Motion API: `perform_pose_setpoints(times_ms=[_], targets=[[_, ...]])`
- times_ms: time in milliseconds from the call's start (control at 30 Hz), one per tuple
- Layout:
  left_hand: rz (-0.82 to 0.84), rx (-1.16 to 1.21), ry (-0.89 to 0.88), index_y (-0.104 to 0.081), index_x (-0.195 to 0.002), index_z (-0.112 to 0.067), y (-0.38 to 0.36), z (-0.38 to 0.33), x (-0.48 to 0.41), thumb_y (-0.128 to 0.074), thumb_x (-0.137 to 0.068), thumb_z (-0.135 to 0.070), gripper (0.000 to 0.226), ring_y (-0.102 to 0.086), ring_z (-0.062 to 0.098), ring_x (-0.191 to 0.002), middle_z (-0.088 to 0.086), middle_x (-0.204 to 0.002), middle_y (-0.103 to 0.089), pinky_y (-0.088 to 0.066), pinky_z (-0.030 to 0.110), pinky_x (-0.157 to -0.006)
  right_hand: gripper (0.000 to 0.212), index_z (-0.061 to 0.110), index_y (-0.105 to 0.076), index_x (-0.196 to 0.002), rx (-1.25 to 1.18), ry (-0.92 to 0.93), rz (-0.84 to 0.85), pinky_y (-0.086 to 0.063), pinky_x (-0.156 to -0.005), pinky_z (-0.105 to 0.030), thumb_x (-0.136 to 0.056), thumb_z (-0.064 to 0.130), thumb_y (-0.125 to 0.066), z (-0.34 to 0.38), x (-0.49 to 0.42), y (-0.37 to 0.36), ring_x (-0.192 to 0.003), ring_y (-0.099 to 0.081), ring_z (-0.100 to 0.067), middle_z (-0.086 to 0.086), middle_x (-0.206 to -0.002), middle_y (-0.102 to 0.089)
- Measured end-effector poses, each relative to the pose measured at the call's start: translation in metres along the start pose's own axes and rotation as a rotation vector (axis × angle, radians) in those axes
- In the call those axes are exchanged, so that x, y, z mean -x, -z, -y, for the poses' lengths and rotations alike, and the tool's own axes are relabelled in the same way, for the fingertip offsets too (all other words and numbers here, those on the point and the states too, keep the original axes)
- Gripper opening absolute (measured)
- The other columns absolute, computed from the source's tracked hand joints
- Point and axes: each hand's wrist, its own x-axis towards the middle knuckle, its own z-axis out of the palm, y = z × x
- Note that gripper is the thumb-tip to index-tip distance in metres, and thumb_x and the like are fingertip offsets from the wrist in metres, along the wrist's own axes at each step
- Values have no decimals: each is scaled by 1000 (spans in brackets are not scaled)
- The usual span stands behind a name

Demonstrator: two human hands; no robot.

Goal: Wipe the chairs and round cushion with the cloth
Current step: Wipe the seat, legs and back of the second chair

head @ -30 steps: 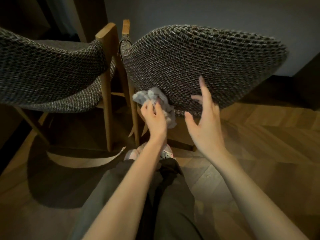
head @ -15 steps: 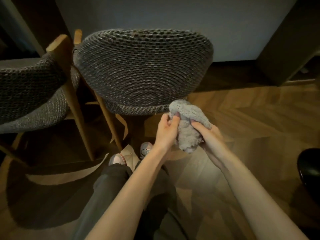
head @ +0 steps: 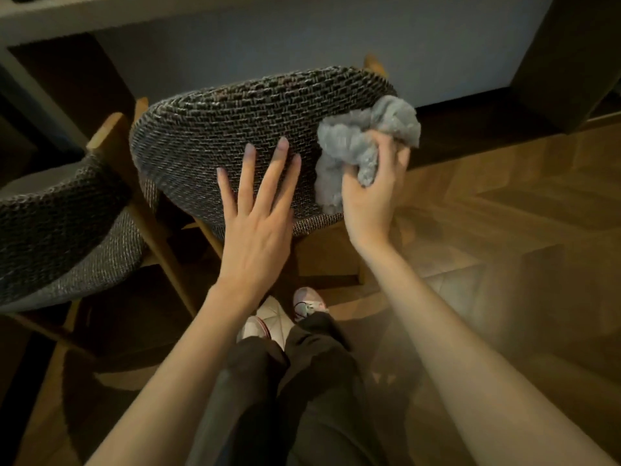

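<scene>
Item: grey fluffy cloth point(head: 356, 142), bunched in right hand point(head: 373, 196), fingers curled round it, at right edge of dark woven-fabric chair back point(head: 218, 126). Left hand point(head: 257, 227): fingers straight, spread, steadying it. Advised: firm, overlapping strokes across the weave.

Bare forearms point(head: 208, 334), dark trousers point(head: 322, 381), pale pink-trimmed shoes point(head: 307, 302).

Grey fluffy cloth point(head: 361, 142); chair backrest point(head: 215, 136) in dark grey-and-cream basket weave; wooden floor point(head: 504, 230) in brown herringbone; black trousers point(head: 302, 381).
</scene>
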Motion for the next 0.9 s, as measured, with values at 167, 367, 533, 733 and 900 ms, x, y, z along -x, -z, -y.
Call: perform_pose_setpoints(times_ms=[167,367,533,733,900], targets=[[-10,-66,-55,-15,-153,-15,-17,14,-4,-48,-96,-14,65,-5,45,-143,6,-157,1,-5,65,-113,30,-1,-60,-108,120,6,142,-42,-98,-30,-78,1,-65,-52,16,-3,-114,-52,-34,-23,-118,-51],[-22,-40,-31,-7,-153,-15,-32,8,-4,-55,-93,-18,77,-1,45,-142,5,-156,7,-1,65,-111,29,-4,-59,-105,20,-53,12,-47,-86,-21,-77,1,-67,-39,24,2,-97,-56,-25,-20,-104,-57],[-37,-37,-30,-3,-153,-14,-39,7,-5,-56,-91,-17,82,1,49,-139,7,-158,4,0,69,-107,40,3,-59,-115,-56,109,-105,-43,-101,-29,-76,2,-67,-22,-4,-10,-116,-51,-28,-20,-117,-52],[-61,-214,-129,-14,-153,-16,-49,9,-13,-54,-93,-27,73,-21,58,-132,10,-158,-7,-14,78,-97,41,-2,-50,-124,-121,-427,-24,-41,-94,-19,-85,1,-63,-75,10,-18,-112,-54,-29,-20,-121,-54],[-100,-303,-228,-11,-153,-14,-60,15,-15,-51,-94,-21,72,0,39,-143,10,-157,-3,-9,70,-101,28,1,-54,-113,-285,-390,-191,-46,-99,-40,-85,5,-57,-66,-15,-12,-109,-56,-32,-19,-113,-58]])
